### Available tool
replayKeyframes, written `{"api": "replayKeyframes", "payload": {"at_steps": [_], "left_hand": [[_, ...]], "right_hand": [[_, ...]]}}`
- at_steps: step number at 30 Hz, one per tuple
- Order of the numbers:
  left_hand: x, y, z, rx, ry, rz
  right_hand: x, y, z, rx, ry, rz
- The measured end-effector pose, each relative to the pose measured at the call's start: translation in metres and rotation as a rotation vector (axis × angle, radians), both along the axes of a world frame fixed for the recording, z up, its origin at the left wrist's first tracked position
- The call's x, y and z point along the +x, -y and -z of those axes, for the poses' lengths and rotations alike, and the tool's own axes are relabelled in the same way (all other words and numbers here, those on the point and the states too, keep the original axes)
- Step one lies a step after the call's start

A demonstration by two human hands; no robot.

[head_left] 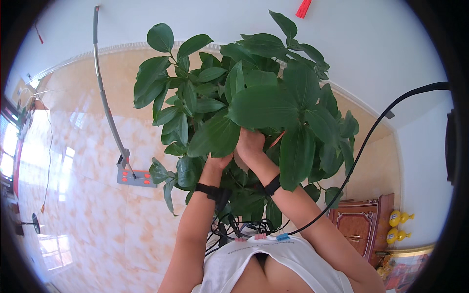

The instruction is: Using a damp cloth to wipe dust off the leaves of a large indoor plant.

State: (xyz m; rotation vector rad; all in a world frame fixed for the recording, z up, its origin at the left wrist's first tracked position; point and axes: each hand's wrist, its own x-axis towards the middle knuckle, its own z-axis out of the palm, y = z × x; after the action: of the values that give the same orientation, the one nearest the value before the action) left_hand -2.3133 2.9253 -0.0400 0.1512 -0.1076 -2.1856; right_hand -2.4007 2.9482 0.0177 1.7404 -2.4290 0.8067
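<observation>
A large leafy green plant fills the middle of the head view. Both my forearms reach up into its foliage, each with a black band round the wrist. My left hand is among the leaves, its fingers hidden behind a broad leaf. Close beside it on the right, my right hand also goes in under the leaves, and its fingers are covered too. Whether either hand grips a stem or leaf cannot be seen. A thin reddish strip shows just right of my right hand.
At the left a flat mop stands on the glossy tiled floor. A black cable arcs along the right. Lower right are a carved wooden cabinet and yellow gourd ornaments. A white wall lies behind the plant.
</observation>
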Motion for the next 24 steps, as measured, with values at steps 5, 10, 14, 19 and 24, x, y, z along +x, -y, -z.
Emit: {"api": "replayKeyframes", "payload": {"at_steps": [5,10,14,19,24], "left_hand": [[0.007,-0.001,-0.01,0.063,-0.07,0.039],[0.018,0.008,0.003,0.131,0.093,0.065],[0.012,0.006,0.009,-0.121,0.364,-0.072],[0.01,-0.012,-0.019,0.253,0.264,0.095],[0.01,-0.042,-0.033,0.243,0.337,0.331]], "right_hand": [[0.003,-0.009,-0.027,0.317,-0.136,-0.158],[0.014,-0.026,-0.049,0.679,-0.182,-0.371],[0.008,-0.044,-0.081,0.539,0.072,-0.504],[-0.002,-0.058,-0.071,0.195,-0.149,-0.185],[-0.011,-0.069,-0.08,0.031,-0.099,-0.22]]}}
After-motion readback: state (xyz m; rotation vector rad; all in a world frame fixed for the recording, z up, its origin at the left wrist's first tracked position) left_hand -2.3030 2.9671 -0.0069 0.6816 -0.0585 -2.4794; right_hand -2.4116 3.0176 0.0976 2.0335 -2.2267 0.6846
